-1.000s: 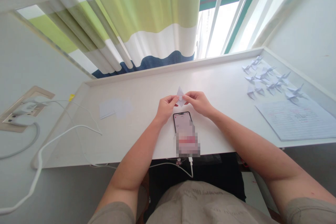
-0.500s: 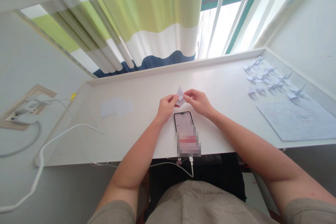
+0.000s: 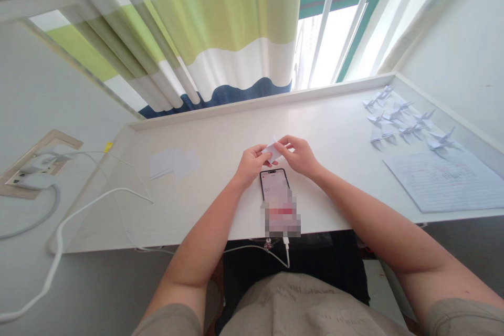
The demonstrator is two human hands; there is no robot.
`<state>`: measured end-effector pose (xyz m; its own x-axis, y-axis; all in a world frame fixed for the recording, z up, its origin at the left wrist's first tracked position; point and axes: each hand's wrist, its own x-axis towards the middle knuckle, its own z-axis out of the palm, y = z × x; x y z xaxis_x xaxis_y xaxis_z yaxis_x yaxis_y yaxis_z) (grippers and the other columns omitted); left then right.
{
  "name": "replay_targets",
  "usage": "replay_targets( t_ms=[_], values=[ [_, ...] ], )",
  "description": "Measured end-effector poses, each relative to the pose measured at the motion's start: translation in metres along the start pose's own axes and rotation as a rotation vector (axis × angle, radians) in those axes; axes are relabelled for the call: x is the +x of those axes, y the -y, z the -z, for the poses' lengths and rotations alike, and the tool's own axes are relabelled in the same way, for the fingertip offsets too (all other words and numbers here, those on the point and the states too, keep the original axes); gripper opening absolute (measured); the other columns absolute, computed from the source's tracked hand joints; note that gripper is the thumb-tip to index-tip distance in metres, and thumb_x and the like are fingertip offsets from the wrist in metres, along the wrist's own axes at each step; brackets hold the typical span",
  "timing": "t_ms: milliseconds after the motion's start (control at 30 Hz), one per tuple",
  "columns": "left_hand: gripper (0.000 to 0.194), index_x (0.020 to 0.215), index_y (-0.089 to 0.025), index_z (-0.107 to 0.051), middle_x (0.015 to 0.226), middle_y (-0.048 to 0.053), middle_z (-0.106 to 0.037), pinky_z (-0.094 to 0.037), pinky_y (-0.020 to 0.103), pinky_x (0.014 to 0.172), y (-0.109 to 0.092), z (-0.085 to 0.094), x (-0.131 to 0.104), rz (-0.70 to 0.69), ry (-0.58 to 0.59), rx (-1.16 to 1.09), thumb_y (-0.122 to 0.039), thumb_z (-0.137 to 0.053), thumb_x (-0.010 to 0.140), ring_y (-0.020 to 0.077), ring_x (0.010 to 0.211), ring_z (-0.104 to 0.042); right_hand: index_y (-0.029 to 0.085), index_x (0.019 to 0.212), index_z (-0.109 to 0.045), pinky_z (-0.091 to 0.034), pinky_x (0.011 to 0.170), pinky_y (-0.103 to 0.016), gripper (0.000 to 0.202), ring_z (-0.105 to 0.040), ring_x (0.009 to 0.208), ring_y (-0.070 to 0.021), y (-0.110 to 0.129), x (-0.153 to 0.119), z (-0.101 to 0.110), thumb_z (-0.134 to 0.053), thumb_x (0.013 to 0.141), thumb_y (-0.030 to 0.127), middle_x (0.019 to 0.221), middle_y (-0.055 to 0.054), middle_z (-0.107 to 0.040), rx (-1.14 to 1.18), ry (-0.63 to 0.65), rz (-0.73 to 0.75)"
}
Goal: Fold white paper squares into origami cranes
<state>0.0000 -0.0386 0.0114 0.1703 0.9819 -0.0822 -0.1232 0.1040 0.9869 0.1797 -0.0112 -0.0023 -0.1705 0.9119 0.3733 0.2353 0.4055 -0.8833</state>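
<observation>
Just beyond the phone (image 3: 275, 189), the left hand (image 3: 253, 161) and right hand (image 3: 297, 155) both pinch the small folded paper (image 3: 272, 151) between thumb and fingers. Left of the phone lie loose paper sheets (image 3: 175, 163); well to its right stand folded paper figures (image 3: 407, 121).

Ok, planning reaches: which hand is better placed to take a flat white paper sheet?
Left hand, probably: flat white sheets lie on its side; the right hand is farther. Both hold folded white paper.
</observation>
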Motion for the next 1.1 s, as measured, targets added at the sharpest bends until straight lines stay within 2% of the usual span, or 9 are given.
replay_targets(
  t_ms=[100, 167, 267, 333, 400, 533, 700, 933, 1100],
  values=[
    [0.026, 0.101, -0.013, -0.076, 0.083, 0.004, -0.077, -0.059, 0.031, 0.073, -0.001, -0.001, -0.001, 0.025, -0.004, 0.005, -0.03, -0.086, 0.082, 0.0166, 0.07, -0.076, 0.023, 0.087, -0.07, -0.056, 0.076, -0.039, 0.021, -0.065, 0.074, -0.0207, -0.005, 0.001, 0.001, -0.07, 0.097, 0.041, 0.076, -0.001, -0.068, -0.127, -0.058, 0.06],
    [0.027, 0.103, -0.013, -0.076, 0.085, 0.005, -0.078, -0.061, 0.033, 0.078, -0.002, -0.002, -0.002, 0.043, -0.005, -0.011, -0.029, -0.085, 0.083, 0.017, 0.071, -0.076, 0.024, 0.092, -0.071, -0.054, 0.076, -0.038, 0.011, -0.063, 0.076, -0.0214, -0.007, 0.001, 0.003, -0.067, 0.099, 0.031, 0.077, -0.002, -0.066, -0.252, -0.063, 0.189],
    [0.029, 0.103, -0.013, -0.077, 0.082, 0.005, -0.079, -0.064, 0.038, 0.085, -0.003, -0.001, -0.002, 0.053, -0.029, -0.044, -0.031, -0.086, 0.084, 0.0185, 0.075, -0.077, 0.025, 0.099, -0.074, -0.051, 0.082, -0.041, 0.015, -0.064, 0.09, -0.0252, -0.005, -0.001, 0.005, -0.061, 0.101, 0.02, 0.093, -0.007, -0.073, -0.468, 0.018, 0.459],
    [0.03, 0.102, -0.013, -0.078, 0.081, 0.005, -0.079, -0.064, 0.04, 0.091, -0.003, 0.002, -0.002, 0.04, -0.05, -0.064, -0.034, -0.088, 0.082, 0.0188, 0.079, -0.077, 0.026, 0.107, -0.075, -0.05, 0.088, -0.043, 0.015, -0.064, 0.102, -0.0273, -0.002, -0.002, 0.007, -0.062, 0.101, 0.02, 0.106, -0.008, -0.077, -0.578, 0.105, 0.61],
    [0.031, 0.1, -0.013, -0.079, 0.084, 0.006, -0.08, -0.063, 0.041, 0.095, -0.003, 0.006, 0.0, 0.038, -0.062, -0.082, -0.035, -0.089, 0.081, 0.0187, 0.082, -0.077, 0.026, 0.115, -0.074, -0.049, 0.094, -0.044, 0.017, -0.065, 0.109, -0.0274, 0.001, -0.003, 0.009, -0.064, 0.102, 0.021, 0.113, -0.007, -0.079, -0.639, 0.177, 0.702],
    [0.027, 0.101, -0.013, -0.08, 0.088, 0.007, -0.081, -0.063, 0.04, 0.096, -0.003, 0.01, 0.002, 0.097, -0.062, -0.12, -0.034, -0.085, 0.085, 0.0178, 0.081, -0.078, 0.029, 0.114, -0.074, -0.047, 0.099, -0.042, 0.019, -0.067, 0.11, -0.0246, 0.0, -0.001, 0.013, -0.063, 0.104, 0.016, 0.113, -0.003, -0.081, -0.717, 0.24, 0.768],
    [0.015, 0.099, -0.012, -0.079, 0.085, 0.007, -0.08, -0.064, 0.039, 0.095, -0.006, 0.009, 0.002, 0.151, -0.061, -0.156, -0.023, -0.073, 0.09, 0.0168, 0.078, -0.077, 0.027, 0.106, -0.073, -0.049, 0.097, -0.04, 0.028, -0.067, 0.097, -0.0215, -0.002, 0.001, 0.013, -0.054, 0.104, 0.005, 0.104, -0.004, -0.079, -0.806, 0.217, 0.861],
    [0.015, 0.095, -0.011, -0.077, 0.09, 0.009, -0.078, -0.061, 0.046, 0.107, -0.009, 0.008, -0.001, 0.158, 0.009, -0.239, -0.023, -0.07, 0.093, 0.0182, 0.086, -0.077, 0.023, 0.103, -0.068, -0.054, 0.089, -0.037, 0.025, -0.069, 0.09, -0.02, 0.001, 0.0, 0.012, -0.049, 0.107, 0.008, 0.099, -0.004, -0.077, -0.763, 0.229, 0.849],
    [0.015, 0.095, -0.011, -0.075, 0.089, 0.009, -0.078, -0.059, 0.047, 0.11, -0.009, 0.008, 0.0, 0.165, 0.043, -0.279, -0.023, -0.07, 0.088, 0.0192, 0.087, -0.077, 0.022, 0.102, -0.068, -0.056, 0.085, -0.037, 0.019, -0.071, 0.089, -0.0203, 0.001, 0.0, 0.013, -0.053, 0.107, 0.011, 0.099, -0.005, -0.079, -0.694, 0.207, 0.843]
  ],
)
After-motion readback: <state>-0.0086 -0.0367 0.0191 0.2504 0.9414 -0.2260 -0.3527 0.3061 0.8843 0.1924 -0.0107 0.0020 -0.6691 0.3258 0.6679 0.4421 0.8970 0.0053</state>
